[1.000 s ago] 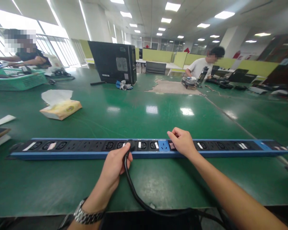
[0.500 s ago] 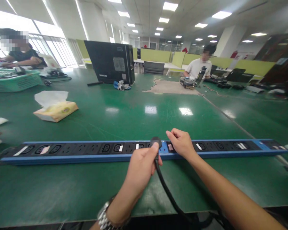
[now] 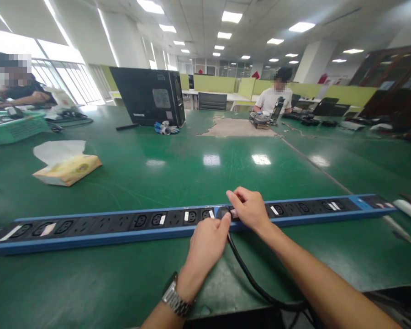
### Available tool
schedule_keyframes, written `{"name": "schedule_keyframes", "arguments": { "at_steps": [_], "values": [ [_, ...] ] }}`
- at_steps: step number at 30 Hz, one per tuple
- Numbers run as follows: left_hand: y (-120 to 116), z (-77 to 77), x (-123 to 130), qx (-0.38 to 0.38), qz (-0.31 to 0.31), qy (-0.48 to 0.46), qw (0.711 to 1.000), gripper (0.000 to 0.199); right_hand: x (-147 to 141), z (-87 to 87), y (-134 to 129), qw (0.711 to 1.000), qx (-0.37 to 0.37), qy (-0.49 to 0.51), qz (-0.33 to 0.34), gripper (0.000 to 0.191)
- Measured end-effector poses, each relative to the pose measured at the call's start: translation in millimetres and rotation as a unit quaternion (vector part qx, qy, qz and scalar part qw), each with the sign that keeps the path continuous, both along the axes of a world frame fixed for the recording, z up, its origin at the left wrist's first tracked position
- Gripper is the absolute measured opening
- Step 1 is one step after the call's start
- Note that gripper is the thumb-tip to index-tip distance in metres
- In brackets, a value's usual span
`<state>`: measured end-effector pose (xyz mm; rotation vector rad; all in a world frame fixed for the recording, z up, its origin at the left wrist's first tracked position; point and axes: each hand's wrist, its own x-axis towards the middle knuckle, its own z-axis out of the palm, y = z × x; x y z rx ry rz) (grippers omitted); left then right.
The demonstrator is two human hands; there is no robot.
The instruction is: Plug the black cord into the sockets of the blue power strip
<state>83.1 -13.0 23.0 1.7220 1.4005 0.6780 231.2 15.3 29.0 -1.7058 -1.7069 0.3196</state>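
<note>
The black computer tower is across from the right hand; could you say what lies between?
In the head view, blue-and-white gloves lie near the tower, then green tabletop.

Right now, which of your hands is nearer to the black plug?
The left hand. Its thumb and fingers are on the black plug, while the right hand is just to the plug's right, at the power strip.

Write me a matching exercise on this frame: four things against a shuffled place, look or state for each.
1. plug
2. tissue pack
3. gloves
4. power strip

A. just by the computer case
B. blue edges, a row of sockets
C. in the left hand
D. white sheet sticking out

Pairs: 1-C, 2-D, 3-A, 4-B
</note>
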Motion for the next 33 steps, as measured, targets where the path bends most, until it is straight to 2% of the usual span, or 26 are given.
{"name": "schedule_keyframes", "arguments": {
  "at_steps": [3,4,6,7,9,12,14,15,17,19,21,24,29,33],
  "values": [
    [2,12.8,-19,0.053,-0.043,0.046,0.997,0.047,-13,12.6,-17,0.991,-0.101,-0.085,0.018,0.046],
    [5,16.4,-28,0.093,-0.03,0.066,0.993,0.04,-18,15.6,-22,0.986,-0.125,-0.104,0.021,0.045],
    [15,19.4,-44,0.201,0.034,0.115,0.972,0.028,-26,22.0,-27,0.983,-0.144,-0.112,0.025,0.039],
    [21,18.2,-50,0.251,0.052,0.153,0.955,0.029,-28,26.7,-29,0.985,-0.135,-0.1,0.031,0.034],
    [30,11.8,-57,0.299,0.04,0.243,0.922,0.035,-27,42.0,-31,0.995,-0.077,-0.037,0.041,0.03],
    [36,0.4,-56,0.291,-0.001,0.33,0.898,0.037,-5,73.7,-37,0.999,0.016,0.048,0.018,0.037],
    [36,-3.4,-53,0.289,-0.006,0.335,0.897,0.037,19,87.8,-40,1.0,0.007,0.013,-0.007,0.038],
    [35,-4.0,-52,0.291,-0.005,0.332,0.897,0.037,33,89.4,-41,1.0,-0.018,-0.024,-0.01,0.036],
    [33,-3.9,-52,0.293,-0.001,0.329,0.898,0.036,58,81.1,-41,0.992,-0.079,-0.097,-0.008,0.03],
    [33,-3.5,-52,0.293,0.002,0.334,0.896,0.037,78,63.3,-39,0.981,-0.128,-0.142,-0.014,0.027],
    [33,-3.3,-52,0.295,0.002,0.339,0.893,0.037,88,46.0,-37,0.975,-0.146,-0.162,-0.029,0.029],
    [33,-3.0,-52,0.297,0.003,0.34,0.892,0.038,90,34.0,-37,0.974,-0.138,-0.175,-0.041,0.032],
    [33,-2.8,-52,0.291,0.0,0.346,0.892,0.038,82,33.4,-36,0.97,-0.146,-0.193,-0.036,0.033],
    [33,-2.6,-52,0.285,0.001,0.349,0.893,0.04,74,24.2,-39,0.958,-0.144,-0.243,-0.04,0.032]
  ]
}}
